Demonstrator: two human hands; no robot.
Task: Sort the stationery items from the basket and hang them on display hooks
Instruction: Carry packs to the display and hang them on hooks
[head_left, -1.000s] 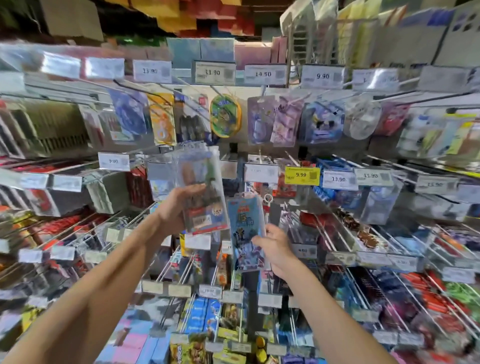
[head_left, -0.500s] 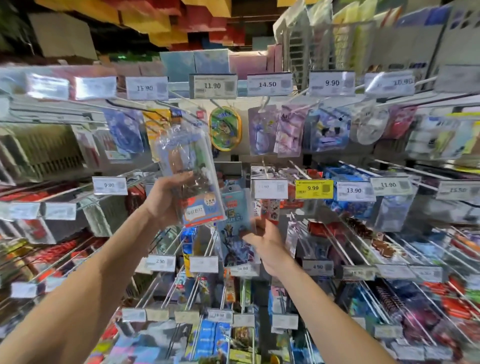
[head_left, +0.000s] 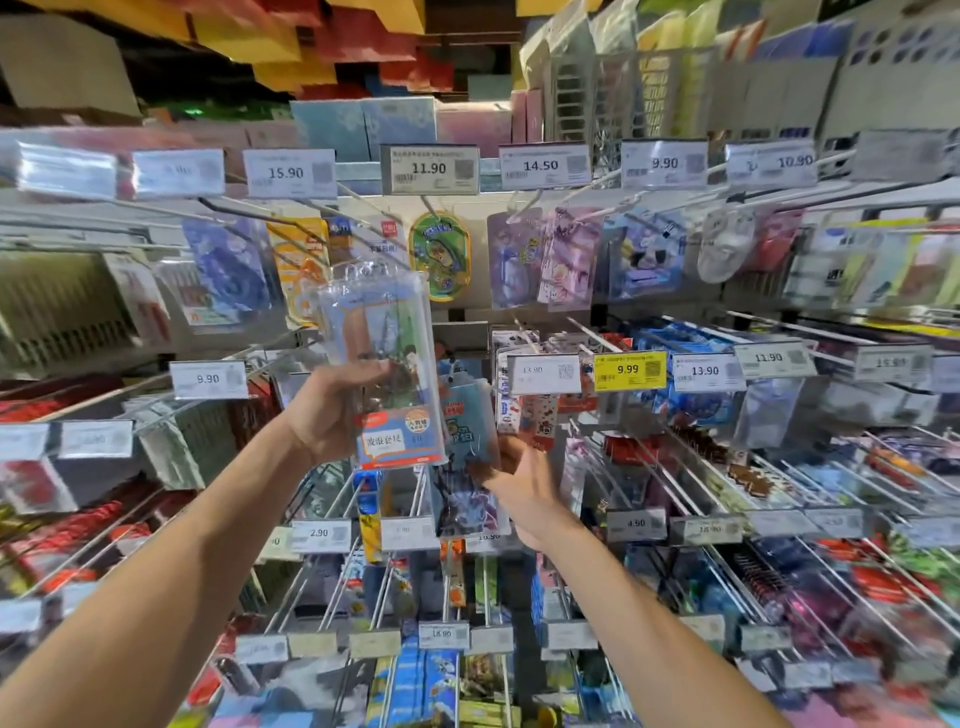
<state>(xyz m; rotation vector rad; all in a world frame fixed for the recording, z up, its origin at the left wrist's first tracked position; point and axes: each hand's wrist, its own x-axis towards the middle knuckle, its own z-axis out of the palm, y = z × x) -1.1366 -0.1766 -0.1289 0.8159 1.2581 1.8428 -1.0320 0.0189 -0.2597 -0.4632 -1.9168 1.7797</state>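
My left hand (head_left: 332, 410) grips a clear plastic stationery pack (head_left: 382, 364) with an orange-and-white label at its bottom, held upright in front of the display wall. Its top edge sits below the hooks under the 15.90 tag (head_left: 289, 172) and the 11.90 tag (head_left: 429, 169). My right hand (head_left: 519, 480) holds a blue pack (head_left: 467, 457) with dark figures printed on it, lower and partly behind the clear pack. No basket is in view.
Rows of metal display hooks (head_left: 810, 488) with price tags jut out from the wall on all sides. Hanging packs (head_left: 571, 254) fill the upper row. A yellow 9.99 tag (head_left: 629, 370) is right of my hands. Boxes (head_left: 363, 31) are stacked on top.
My left hand has lifted the clear pack upward toward the upper row of hooks. My right hand with the blue pack stays lower, and the view has tilted up.
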